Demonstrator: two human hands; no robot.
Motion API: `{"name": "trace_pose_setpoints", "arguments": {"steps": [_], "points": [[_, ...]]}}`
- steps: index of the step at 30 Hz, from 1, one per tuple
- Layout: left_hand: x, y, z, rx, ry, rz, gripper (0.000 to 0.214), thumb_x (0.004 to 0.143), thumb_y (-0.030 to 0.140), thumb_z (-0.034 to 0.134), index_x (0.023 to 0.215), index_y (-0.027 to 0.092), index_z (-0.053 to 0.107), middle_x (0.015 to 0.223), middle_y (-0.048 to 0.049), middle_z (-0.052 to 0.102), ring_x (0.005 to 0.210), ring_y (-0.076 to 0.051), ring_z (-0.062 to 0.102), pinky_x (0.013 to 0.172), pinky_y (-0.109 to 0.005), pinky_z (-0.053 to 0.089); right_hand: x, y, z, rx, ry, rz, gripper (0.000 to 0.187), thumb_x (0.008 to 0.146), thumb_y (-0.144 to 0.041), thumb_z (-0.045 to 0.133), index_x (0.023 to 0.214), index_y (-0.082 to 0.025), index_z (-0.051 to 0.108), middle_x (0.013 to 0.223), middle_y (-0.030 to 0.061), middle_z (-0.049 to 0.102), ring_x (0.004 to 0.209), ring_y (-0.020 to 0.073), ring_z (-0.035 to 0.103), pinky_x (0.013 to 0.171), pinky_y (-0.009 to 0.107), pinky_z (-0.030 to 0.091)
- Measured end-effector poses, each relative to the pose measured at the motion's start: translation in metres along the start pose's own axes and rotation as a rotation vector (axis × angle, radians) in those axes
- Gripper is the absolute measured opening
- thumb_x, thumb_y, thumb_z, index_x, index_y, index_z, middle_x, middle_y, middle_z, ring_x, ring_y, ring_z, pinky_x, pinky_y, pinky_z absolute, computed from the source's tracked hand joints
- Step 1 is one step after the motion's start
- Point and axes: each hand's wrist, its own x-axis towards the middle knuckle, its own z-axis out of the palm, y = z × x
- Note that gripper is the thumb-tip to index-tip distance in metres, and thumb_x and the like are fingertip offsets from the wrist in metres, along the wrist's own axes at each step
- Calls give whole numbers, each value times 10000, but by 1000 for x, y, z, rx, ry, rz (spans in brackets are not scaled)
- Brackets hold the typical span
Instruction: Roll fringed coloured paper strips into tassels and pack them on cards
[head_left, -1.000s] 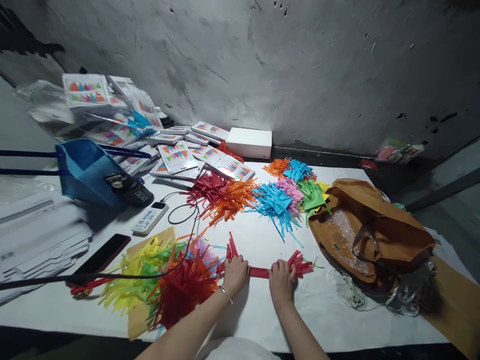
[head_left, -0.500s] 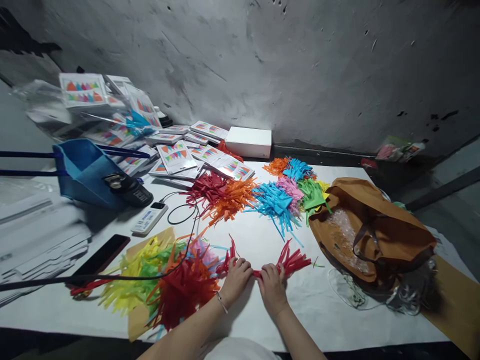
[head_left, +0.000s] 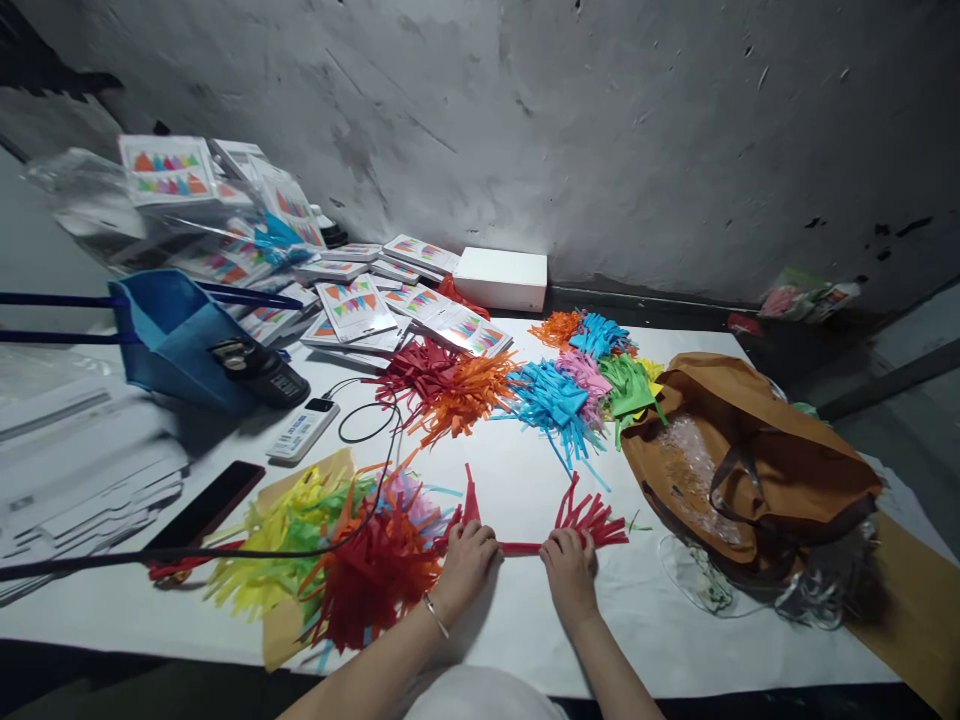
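The left hand (head_left: pixel 470 562) is closed, fingers curled down over one end of a red paper tassel (head_left: pixel 521 549); the right hand (head_left: pixel 570 570) is closed on the other end in the same way. Between them the tassel's middle runs as a narrow, flattened band, low over the white tabletop (head_left: pixel 517 635), and beyond each hand its ends burst into thin cut strips. A slim, shiny bangle (head_left: pixel 436 615) circles the left wrist.

Just beside the left hand lies a loose, crinkled heap of fringed paper (head_left: pixel 371 580) in red, orange, green and yellow, partly over a flat sheet of tan paper (head_left: pixel 281 640). A smooth black cable (head_left: pixel 247 554) crosses above it, near a dark, glassy phone (head_left: pixel 206 510). Farther out sits a row of fringed bundles (head_left: pixel 555 395), then a smooth white box (head_left: pixel 501 279) and slippery stacks of printed packets (head_left: pixel 356 307). To the right slumps a creased brown bag (head_left: pixel 757 470), clear plastic crumpled at its opening.

The fingertips and the gripped parts of the tassel are hidden beneath the hands. The forearms are cut off at the lower edge. The papers (head_left: pixel 82 460) at far left are smeared; they may be folded card, though the blur makes that uncertain.
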Motion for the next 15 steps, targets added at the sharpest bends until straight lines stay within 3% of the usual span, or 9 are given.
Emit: {"name": "trace_pose_setpoints", "arguments": {"steps": [3, 5, 8, 10, 15], "points": [[7, 8, 2, 2, 10, -240, 207, 883, 250, 499, 767, 202, 664, 947, -52, 638, 950, -243, 509, 835, -413, 304, 9, -8, -1, -46, -6, 65, 91, 882, -209, 563, 826, -232, 630, 943, 40, 632, 961, 226, 527, 1017, 497, 231], [14, 9, 4, 0, 0, -308, 181, 841, 231, 530, 724, 185, 660, 927, -65, 631, 932, -251, 524, 779, -397, 311, 13, -12, -3, -67, -4, 99, 86, 868, -198, 567, 825, -221, 637, 947, 67, 628, 954, 250, 527, 1005, 520, 229], [21, 8, 5, -9, -15, -297, 141, 814, 214, 556, 742, 197, 677, 933, -57, 635, 938, -247, 532, 740, -375, 303, 14, -18, -7, -71, 5, 112, 114, 862, -158, 558, 890, -225, 646, 995, 88, 627, 989, 270, 519, 1016, 547, 190], [22, 7, 3, -9, -25, -261, 138, 819, 202, 563, 760, 205, 688, 941, -56, 641, 937, -241, 533, 749, -376, 297, 13, -22, -7, -49, -15, 47, 144, 873, -157, 553, 936, -249, 642, 1028, 67, 628, 1034, 256, 507, 1043, 534, 164], [18, 8, -5, -6, -54, -49, 162, 865, 180, 546, 813, 224, 693, 968, -43, 646, 942, -222, 517, 842, -397, 289, 12, -32, 0, 12, -84, -119, 87, 890, -206, 580, 852, -260, 636, 879, -4, 638, 936, 191, 521, 1030, 443, 222]]}}
